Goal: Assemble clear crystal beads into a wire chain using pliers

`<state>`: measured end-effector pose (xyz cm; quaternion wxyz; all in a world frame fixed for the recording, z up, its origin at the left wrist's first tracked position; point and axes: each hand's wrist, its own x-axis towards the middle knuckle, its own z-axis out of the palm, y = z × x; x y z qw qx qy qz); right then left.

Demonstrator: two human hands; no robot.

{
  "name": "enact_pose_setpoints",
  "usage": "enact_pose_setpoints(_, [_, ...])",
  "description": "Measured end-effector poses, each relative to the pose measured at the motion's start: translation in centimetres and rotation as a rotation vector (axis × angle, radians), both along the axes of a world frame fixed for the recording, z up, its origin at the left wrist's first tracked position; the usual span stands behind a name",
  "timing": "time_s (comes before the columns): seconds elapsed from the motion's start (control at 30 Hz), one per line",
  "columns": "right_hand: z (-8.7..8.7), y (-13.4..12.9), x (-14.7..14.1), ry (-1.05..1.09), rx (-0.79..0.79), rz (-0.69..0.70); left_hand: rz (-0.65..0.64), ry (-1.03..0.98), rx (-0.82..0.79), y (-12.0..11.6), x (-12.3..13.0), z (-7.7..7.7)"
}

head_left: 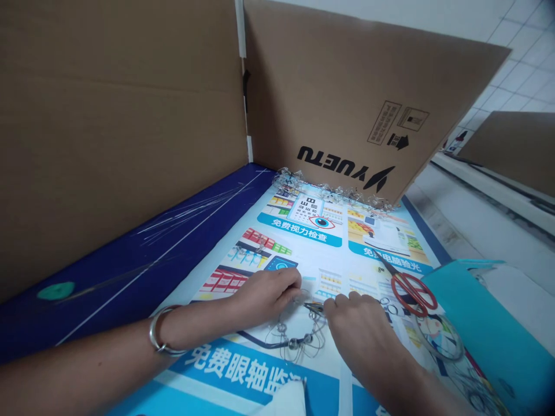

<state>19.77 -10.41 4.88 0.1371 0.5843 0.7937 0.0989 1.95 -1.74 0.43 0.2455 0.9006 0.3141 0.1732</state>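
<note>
Left hand (277,288) is pinching the beaded wire (293,343) just left of the pliers (316,308), probably to steady it; right hand (358,323) is wrapped round them. Scissors (398,277) right of the pliers, handy I guess.

A dark-blue table surface (130,300) carries a printed poster (321,375) lying flat. From the poster's middle, clear wire tangles (333,189) line its far edge at twelve o'clock, thin pale strands (186,215) lie at ten, a green patch (56,290) at nine, red-handled scissors (411,293) at three, and a wire coil (458,346) at four, near what looks like a turquoise folder (489,323).
</note>
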Motion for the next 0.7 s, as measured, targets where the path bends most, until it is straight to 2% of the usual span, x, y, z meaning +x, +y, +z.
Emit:
enact_pose_setpoints(0.37, [-0.25, 0.01, -0.04, 0.002, 0.023, 0.055, -0.003, -0.051, 0.031, 0.09, -0.05, -0.32])
enact_pose_setpoints(0.7, [-0.48, 0.01, 0.05, -0.002, 0.077, 0.102, 0.027, -0.003, 0.103, 0.07, -0.12, -0.45])
